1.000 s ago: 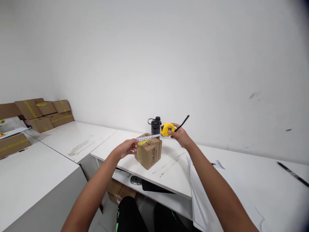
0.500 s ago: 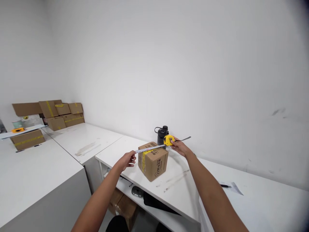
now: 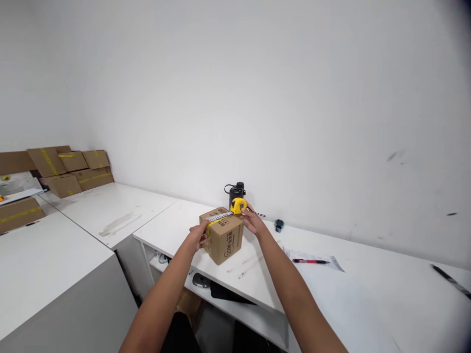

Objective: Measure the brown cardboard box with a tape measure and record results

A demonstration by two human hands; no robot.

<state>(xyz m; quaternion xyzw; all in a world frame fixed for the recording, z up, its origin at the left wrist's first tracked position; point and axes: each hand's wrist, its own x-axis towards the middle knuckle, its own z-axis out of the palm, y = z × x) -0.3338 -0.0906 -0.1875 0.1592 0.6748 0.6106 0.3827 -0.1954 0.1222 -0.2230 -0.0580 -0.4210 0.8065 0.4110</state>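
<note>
A cardboard box (image 3: 230, 240) with dark print on its side and yellow tape stands on the white desk. My right hand (image 3: 252, 219) grips the yellow case of a tape measure (image 3: 238, 206) at the box's far right top edge. From the case a short length of white blade lies across the box top. At the near left top edge, my left hand (image 3: 199, 236) pinches the blade's end between thumb and finger, its other fingers curled beside the box. Behind the case stands a black bottle (image 3: 236, 190) with a strap, partly hidden.
Right of the box lie a small dark object (image 3: 279, 225), a red and black pen (image 3: 311, 261) on paper, and a black strip-like item (image 3: 451, 280). Several cardboard boxes (image 3: 64, 186) are stacked far left. A mouse (image 3: 201, 280) sits on the shelf under the desktop.
My hands have come closer together and the exposed blade is shorter. The blade has come down onto the box top. The view has turned to the right.
</note>
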